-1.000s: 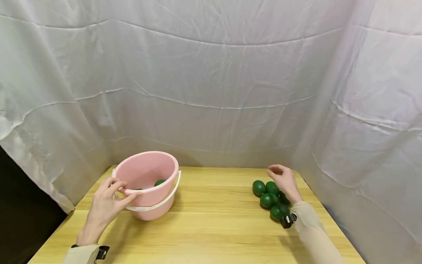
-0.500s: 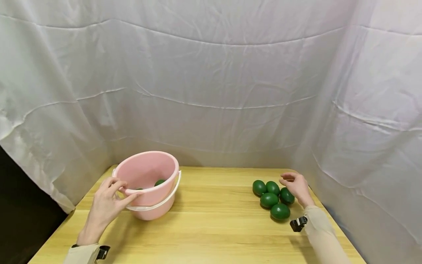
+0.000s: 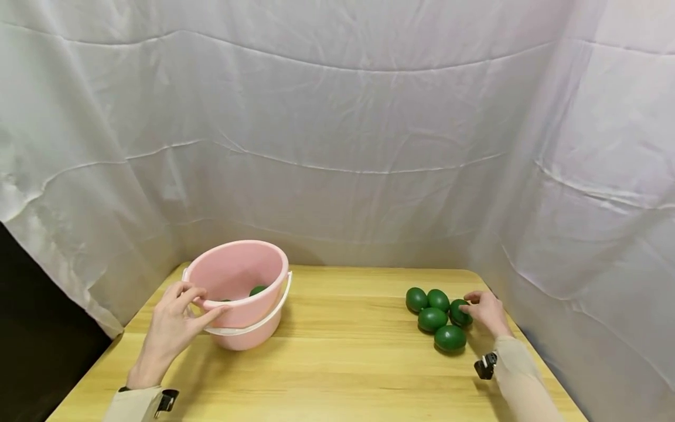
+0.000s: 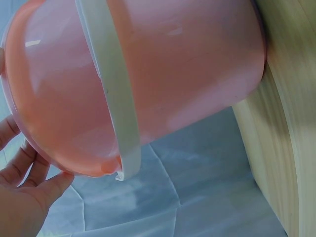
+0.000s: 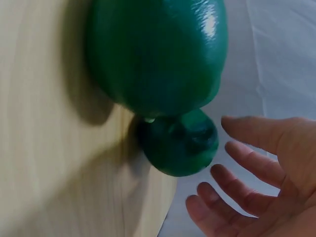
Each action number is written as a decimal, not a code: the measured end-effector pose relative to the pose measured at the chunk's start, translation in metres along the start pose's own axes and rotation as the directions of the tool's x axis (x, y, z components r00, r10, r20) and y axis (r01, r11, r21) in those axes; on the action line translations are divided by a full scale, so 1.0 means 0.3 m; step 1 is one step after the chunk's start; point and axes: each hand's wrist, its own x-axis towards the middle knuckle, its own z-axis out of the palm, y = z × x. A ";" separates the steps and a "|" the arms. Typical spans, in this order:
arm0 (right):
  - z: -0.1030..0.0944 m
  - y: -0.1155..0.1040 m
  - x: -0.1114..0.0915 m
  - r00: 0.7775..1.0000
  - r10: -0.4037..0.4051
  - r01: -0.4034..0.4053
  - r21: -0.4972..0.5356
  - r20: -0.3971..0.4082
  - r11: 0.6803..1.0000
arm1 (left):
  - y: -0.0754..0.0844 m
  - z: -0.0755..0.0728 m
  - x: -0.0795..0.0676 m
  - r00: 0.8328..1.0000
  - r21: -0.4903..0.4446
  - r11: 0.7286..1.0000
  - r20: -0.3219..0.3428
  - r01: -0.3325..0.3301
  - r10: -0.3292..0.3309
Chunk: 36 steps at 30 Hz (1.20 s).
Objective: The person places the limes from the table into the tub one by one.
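My left hand (image 3: 170, 328) grips the near-left rim of a pink bucket (image 3: 239, 316), thumb outside and fingers over the edge. In the left wrist view the fingers and thumb meet the bucket's rim (image 4: 34, 143). A dark green oval fruit (image 3: 258, 290) shows inside, with a sliver of another by the near rim. On the right, my right hand (image 3: 487, 312) is at the rightmost green fruit (image 3: 459, 313) of a small cluster. The right wrist view has the fingers (image 5: 247, 195) spread and slightly bent, just apart from that fruit (image 5: 180, 148).
Several other green fruits, such as the front one (image 3: 450, 339), lie close together on the wooden table (image 3: 337, 363). The bucket's white handle (image 3: 263, 325) hangs down its near side. Pale cloth (image 3: 337, 117) encloses the table at the back and sides.
My right hand has moved right and down from above and behind the cluster to the rightmost fruit. The left hand keeps its grip on the bucket rim.
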 end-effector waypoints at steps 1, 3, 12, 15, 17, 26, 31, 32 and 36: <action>0.001 0.005 0.002 1.000 -0.003 0.003 -0.010 0.009 1.000 | 0.001 0.001 0.002 1.000 -0.002 1.000 0.005 0.006 -0.006; 0.005 0.010 0.005 1.000 -0.011 0.011 -0.019 0.023 1.000 | 0.001 0.002 0.006 1.000 -0.001 1.000 0.008 0.009 -0.009; 0.045 0.038 0.011 1.000 -0.001 0.001 -0.004 0.024 1.000 | 0.000 0.006 0.005 0.999 0.013 0.999 -0.034 -0.031 0.031; 0.056 0.048 0.013 1.000 0.017 -0.017 0.001 0.015 1.000 | 0.000 0.007 0.005 0.999 0.011 1.000 -0.033 -0.029 0.030; 0.059 0.054 0.017 1.000 0.025 -0.026 0.009 0.014 1.000 | 0.000 0.008 0.005 0.999 0.010 1.000 -0.031 -0.024 0.024; 0.075 0.107 0.043 0.999 0.048 -0.048 0.036 0.020 0.998 | 0.010 0.004 0.007 1.000 0.017 1.000 -0.018 -0.006 0.007; 0.076 0.124 0.049 0.998 0.064 -0.066 0.061 0.027 0.996 | 0.012 0.007 0.010 1.000 0.020 1.000 -0.015 -0.002 0.002; 0.075 0.126 0.049 0.997 0.070 -0.072 0.066 0.027 0.995 | 0.013 0.007 0.010 1.000 0.020 1.000 -0.014 -0.001 0.001; 0.072 0.130 0.044 0.995 0.098 -0.101 0.091 0.031 0.991 | 0.011 0.010 0.009 1.000 0.022 1.000 -0.017 -0.004 0.004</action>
